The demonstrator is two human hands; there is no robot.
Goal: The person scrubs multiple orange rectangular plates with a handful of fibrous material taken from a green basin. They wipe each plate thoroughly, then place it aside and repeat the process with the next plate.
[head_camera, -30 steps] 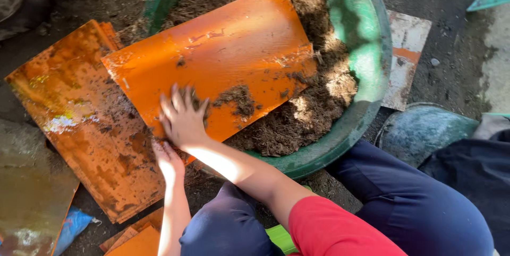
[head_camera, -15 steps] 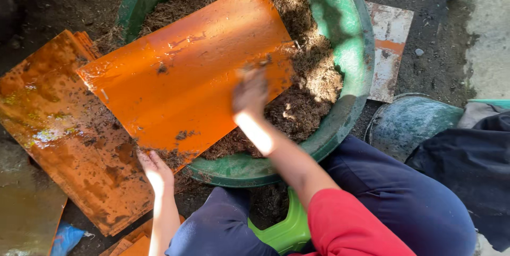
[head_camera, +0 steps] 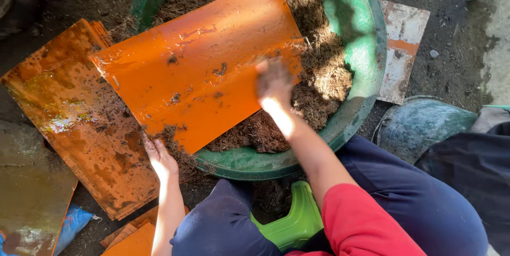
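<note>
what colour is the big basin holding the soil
Green, seen best in the head view: the basin is a round green tub, and the orange sheet lies across it.

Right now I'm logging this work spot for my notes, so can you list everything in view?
Orange sheet: one, bright orange, lying slanted over the basin.
Basin: one, green, centre.
Brown fibrous matter: fills the basin.
Stacked sheets: several, stained orange, on the ground at left.
Worn panel: one, whitish with orange, right of the basin.
Stool: one, green, under the person.
Rounded grey-green object: one, lower right.
Blue bag: one, bottom left.
Left hand: grips the orange sheet's lower edge.
Right hand: rests on the sheet, blurred.
</note>
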